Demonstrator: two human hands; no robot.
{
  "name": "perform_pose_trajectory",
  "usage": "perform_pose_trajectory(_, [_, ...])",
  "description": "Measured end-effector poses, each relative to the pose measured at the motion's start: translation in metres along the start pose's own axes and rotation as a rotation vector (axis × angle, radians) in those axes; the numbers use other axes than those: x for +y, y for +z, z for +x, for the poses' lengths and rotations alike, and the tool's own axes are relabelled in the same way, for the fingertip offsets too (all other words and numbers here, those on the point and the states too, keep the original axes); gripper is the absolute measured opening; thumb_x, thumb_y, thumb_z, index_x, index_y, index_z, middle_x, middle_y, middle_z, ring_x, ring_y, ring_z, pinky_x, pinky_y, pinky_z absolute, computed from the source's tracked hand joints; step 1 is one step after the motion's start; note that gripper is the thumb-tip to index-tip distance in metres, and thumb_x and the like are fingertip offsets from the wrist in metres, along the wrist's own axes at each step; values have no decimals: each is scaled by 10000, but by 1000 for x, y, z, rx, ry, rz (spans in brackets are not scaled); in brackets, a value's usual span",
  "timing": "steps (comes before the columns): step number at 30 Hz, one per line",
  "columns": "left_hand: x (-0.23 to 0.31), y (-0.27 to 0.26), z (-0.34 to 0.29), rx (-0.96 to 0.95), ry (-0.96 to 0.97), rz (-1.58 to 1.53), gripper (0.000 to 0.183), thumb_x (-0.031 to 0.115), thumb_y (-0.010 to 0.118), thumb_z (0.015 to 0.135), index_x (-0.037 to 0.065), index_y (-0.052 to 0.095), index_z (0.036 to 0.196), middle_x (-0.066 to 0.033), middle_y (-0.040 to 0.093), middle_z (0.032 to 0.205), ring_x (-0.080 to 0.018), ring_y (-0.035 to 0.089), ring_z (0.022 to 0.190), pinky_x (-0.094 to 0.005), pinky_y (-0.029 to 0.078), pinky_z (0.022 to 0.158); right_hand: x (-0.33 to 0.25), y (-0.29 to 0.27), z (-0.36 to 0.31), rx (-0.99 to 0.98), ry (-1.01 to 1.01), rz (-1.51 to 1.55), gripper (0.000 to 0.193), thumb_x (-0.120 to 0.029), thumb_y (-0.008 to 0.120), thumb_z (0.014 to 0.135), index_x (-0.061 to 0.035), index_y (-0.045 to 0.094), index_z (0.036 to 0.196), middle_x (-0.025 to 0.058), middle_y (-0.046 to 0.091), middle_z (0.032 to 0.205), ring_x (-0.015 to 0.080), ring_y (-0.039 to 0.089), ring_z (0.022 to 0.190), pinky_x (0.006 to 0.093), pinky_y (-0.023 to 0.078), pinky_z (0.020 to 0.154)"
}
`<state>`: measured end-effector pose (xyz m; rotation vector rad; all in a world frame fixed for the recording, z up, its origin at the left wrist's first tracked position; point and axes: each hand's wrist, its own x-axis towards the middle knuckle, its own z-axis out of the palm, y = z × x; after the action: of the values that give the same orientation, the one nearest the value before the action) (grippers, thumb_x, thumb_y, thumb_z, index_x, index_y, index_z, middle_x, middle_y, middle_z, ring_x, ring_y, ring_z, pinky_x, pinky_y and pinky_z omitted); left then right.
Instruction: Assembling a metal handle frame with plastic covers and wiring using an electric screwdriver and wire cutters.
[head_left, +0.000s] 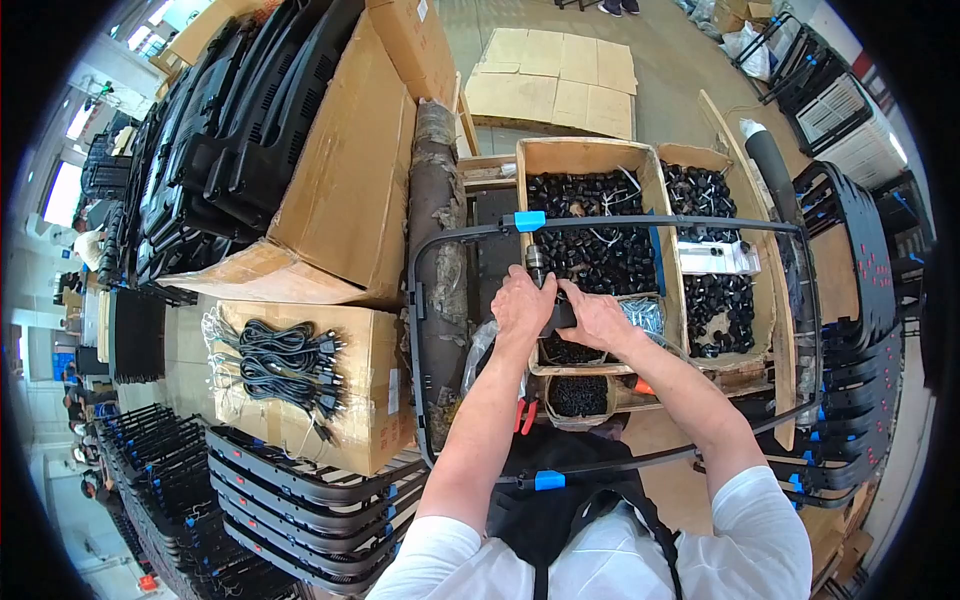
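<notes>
A black drill (535, 258) with a metal chuck points away from me above the wooden bins. My left hand (523, 303) is closed around its body just behind the chuck. My right hand (597, 322) closes on the drill's dark rear part, thumb close to the left hand; its fingertips are partly hidden. Around both forearms lies a large black rectangular frame (650, 220) with rounded corners. It carries a blue piece (529, 221) on its far bar and another blue piece (549, 481) on the near bar.
Wooden bins (522, 180) hold many small black parts. Red-handled pliers (525, 415) lie near the small box of black screws (580, 396). Bundled power cords (285, 365) rest on a carton at left, below stacked black panels (270, 120). More black frames (300, 500) are stacked at both sides.
</notes>
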<state>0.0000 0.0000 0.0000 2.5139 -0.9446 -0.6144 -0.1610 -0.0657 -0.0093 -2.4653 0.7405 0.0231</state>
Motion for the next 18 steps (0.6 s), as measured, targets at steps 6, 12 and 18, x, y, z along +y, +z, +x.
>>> perform_pose_trajectory(6, [1,5,9,69,29,36,589,530,730,906,-21,614,1079,-251,744,1017,-424,755,950,-509,611,820,1,-5,4,61,-104,45,722,-242,821,798,-51,480,1406,212,676,1250,391,698,1100,493,581,896])
perform_pose_trajectory(12, [-4,2,5,15,5,-22,623,543,719,894,-43,619,1081,-299,742,1060,-459,737,1007,-532,583,880,-17,0,-1,3,-62,37,567,-172,771,813,-37,532,1308,150,532,1344,413,645,1160,505,560,918])
perform_pose_trajectory(18, [-6,-1,-1,-5,1,-21,634,550,714,897,-43,622,1099,-298,742,1063,-457,736,1019,-533,577,900,-24,-1,-8,8,-49,49,565,-181,766,820,-50,532,1317,160,531,1353,419,647,1155,517,547,947])
